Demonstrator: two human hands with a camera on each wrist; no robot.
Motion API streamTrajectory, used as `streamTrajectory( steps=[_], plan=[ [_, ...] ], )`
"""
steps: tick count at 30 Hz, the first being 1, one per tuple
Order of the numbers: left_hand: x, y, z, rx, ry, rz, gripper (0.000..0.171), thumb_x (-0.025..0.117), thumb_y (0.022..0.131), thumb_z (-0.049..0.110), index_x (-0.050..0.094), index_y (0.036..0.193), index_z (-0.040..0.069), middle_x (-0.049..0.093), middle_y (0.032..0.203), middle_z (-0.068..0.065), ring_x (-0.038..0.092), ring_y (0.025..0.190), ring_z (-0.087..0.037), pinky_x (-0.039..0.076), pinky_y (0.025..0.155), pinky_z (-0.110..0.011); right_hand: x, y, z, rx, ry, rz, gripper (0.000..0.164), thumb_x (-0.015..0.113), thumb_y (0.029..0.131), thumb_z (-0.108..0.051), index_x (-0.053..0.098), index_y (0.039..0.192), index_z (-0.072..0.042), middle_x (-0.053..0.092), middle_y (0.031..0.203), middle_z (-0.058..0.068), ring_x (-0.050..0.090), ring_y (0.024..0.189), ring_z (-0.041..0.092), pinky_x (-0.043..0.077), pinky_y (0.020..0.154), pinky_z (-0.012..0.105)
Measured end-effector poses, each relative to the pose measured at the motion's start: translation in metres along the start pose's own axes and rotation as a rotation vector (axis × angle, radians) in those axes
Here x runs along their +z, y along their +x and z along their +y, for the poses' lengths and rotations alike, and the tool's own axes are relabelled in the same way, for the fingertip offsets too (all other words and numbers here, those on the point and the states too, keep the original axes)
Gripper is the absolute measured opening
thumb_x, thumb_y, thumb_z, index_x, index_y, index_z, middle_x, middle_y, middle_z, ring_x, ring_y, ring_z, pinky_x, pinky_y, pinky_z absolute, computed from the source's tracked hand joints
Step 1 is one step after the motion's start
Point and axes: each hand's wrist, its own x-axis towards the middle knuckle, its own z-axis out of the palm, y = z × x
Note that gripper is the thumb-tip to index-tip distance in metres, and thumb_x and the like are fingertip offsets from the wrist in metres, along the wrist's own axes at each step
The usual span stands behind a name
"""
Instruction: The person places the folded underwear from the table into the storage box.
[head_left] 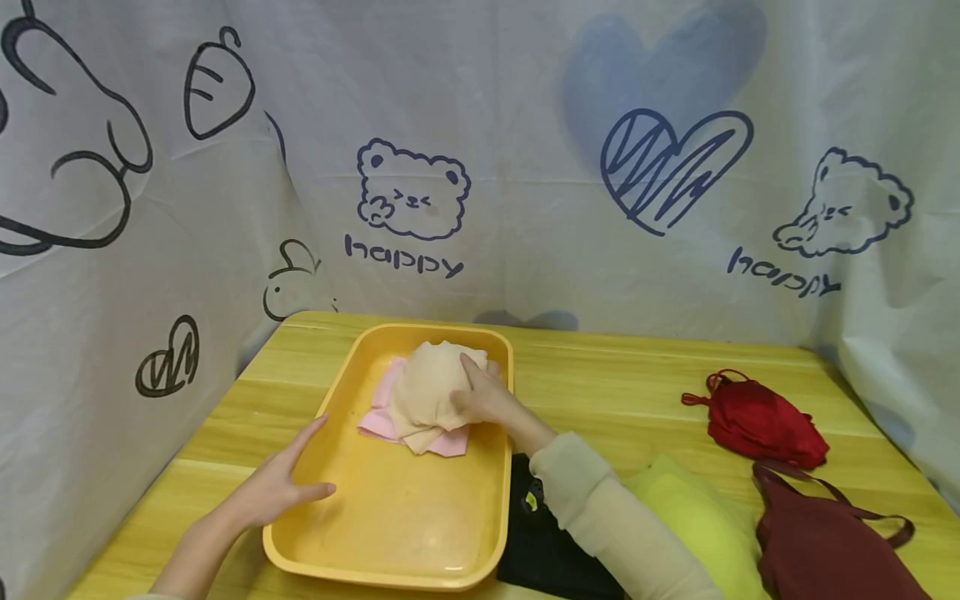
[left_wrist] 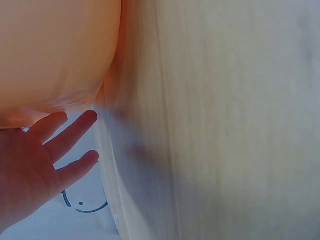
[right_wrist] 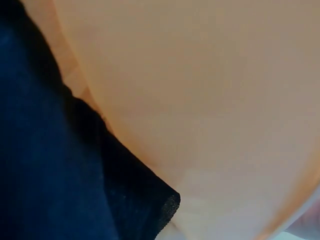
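A cream cloth item (head_left: 431,387) rises in a soft dome over a flat pink cloth (head_left: 381,423), both in the far half of a yellow plastic tray (head_left: 390,517). My right hand (head_left: 483,398) rests on the cream item's right side, its index finger straight and thumb lying against the fabric. At the tray's left rim, my left hand (head_left: 273,487) has spread fingers, the thumb reaching over the edge. In the left wrist view, the left fingers (left_wrist: 72,132) stretch out beside the tray wall (left_wrist: 55,55). The right wrist view hides the right fingers.
Right of the tray lies a black cloth item (head_left: 555,542), partly under the right sleeve (head_left: 622,525). Beyond it are a yellow-green item (head_left: 701,517), a red drawstring bundle (head_left: 765,421) and a maroon item with a strap (head_left: 828,542). A white drawn-on curtain (head_left: 525,208) stands behind the wooden table.
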Motion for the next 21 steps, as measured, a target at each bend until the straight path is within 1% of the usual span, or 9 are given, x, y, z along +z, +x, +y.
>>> streamTrajectory(
  steps=[3,6,11,15,18,21],
  plan=[
    [0.001,0.000,0.000,0.003,0.006,0.000,0.088,0.070,0.079,0.029,0.016,0.145,0.004,0.024,0.141,-0.034,0.029,0.122,-0.055,0.027,0.095,-0.066,0.000,-0.001,-0.001,-0.003,-0.024,-0.017,0.065,0.054,0.083,-0.012,0.028,0.141,0.001,0.023,0.143,0.028,0.017,0.133,0.038,0.023,0.107,0.049],
    [0.001,0.000,-0.001,0.001,0.004,-0.001,0.088,0.070,0.079,0.029,0.016,0.145,0.004,0.024,0.141,-0.034,0.029,0.122,-0.055,0.027,0.095,-0.066,-0.001,-0.001,0.000,-0.008,-0.015,-0.023,0.063,0.053,0.083,-0.012,0.029,0.141,0.002,0.025,0.143,0.027,0.018,0.134,0.036,0.023,0.108,0.048],
    [0.000,0.001,0.000,-0.003,-0.006,-0.006,0.088,0.070,0.079,0.029,0.016,0.145,0.005,0.023,0.141,-0.034,0.028,0.123,-0.055,0.027,0.095,-0.066,-0.005,-0.004,0.001,-0.052,0.016,-0.044,0.057,0.052,0.088,-0.012,0.031,0.139,0.003,0.031,0.141,0.025,0.023,0.133,0.037,0.022,0.108,0.048],
    [0.001,0.001,0.000,-0.002,-0.005,-0.004,0.089,0.070,0.079,0.029,0.016,0.145,0.006,0.024,0.141,-0.034,0.028,0.123,-0.055,0.027,0.095,-0.066,-0.011,-0.006,0.002,-0.068,0.096,-0.061,0.055,0.052,0.091,-0.012,0.031,0.139,0.004,0.032,0.142,0.023,0.026,0.132,0.038,0.024,0.108,0.049],
    [0.001,0.001,0.000,0.001,0.001,0.001,0.089,0.071,0.078,0.029,0.016,0.145,0.006,0.024,0.141,-0.034,0.028,0.122,-0.055,0.027,0.094,-0.066,-0.015,-0.009,0.004,-0.061,0.172,-0.064,0.053,0.051,0.092,-0.013,0.031,0.139,0.002,0.031,0.143,0.022,0.033,0.128,0.040,0.029,0.105,0.049],
    [0.001,0.001,0.000,0.003,0.003,0.005,0.089,0.071,0.078,0.029,0.017,0.145,0.006,0.025,0.141,-0.034,0.028,0.123,-0.055,0.027,0.095,-0.066,-0.021,-0.013,0.007,-0.055,0.228,-0.063,0.052,0.050,0.092,-0.014,0.032,0.139,-0.001,0.033,0.141,0.024,0.040,0.122,0.042,0.037,0.099,0.049]
  ],
)
